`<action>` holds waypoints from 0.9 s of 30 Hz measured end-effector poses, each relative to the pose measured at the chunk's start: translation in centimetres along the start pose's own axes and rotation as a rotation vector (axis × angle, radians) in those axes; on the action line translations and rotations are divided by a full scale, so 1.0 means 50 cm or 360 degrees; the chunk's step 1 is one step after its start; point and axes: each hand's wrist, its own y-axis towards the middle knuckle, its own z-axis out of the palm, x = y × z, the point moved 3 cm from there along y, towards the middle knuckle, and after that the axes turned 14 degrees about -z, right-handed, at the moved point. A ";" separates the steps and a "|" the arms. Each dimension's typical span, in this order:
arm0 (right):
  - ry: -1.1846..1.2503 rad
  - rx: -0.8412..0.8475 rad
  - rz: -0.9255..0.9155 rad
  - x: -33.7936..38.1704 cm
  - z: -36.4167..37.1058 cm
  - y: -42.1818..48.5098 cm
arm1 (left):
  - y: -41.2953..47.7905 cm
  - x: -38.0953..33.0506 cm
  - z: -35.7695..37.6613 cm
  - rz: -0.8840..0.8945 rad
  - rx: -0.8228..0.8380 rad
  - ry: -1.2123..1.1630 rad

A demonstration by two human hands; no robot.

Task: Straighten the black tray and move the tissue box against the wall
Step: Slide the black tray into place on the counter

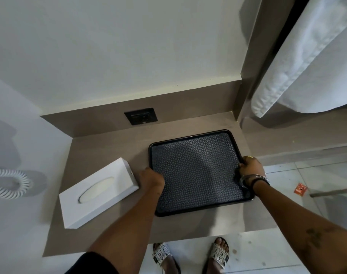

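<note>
A black tray (198, 173) with a patterned inner face lies flat on the grey-brown surface (109, 143), turned slightly askew to the back wall (109, 56) and well apart from it. The left hand (152, 177) is closed on the tray's left rim, and the right hand (250, 168), with bangles at the wrist, is closed on the right rim near the far corner. A white tissue box (97, 192) lies flat just left of the tray, set at a diagonal; its near right corner sits just beside the left hand, though whether they touch cannot be told. The box is well apart from the back wall. A dark socket plate (141, 116) sits in the low upstand behind the tray, and a white towel (307, 56) hangs at upper right
</note>
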 end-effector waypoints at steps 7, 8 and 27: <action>-0.0414 -0.0155 -0.0146 0.021 -0.014 -0.073 | -0.079 0.016 0.018 0.0089 -0.0168 -0.0071; -0.0508 -0.0214 -0.0239 0.025 -0.012 -0.096 | -0.104 0.025 0.028 0.0190 -0.0235 -0.0048; -0.0912 0.0446 -0.1042 0.000 0.163 -0.321 | -0.208 0.202 0.191 0.1280 -0.0097 0.0569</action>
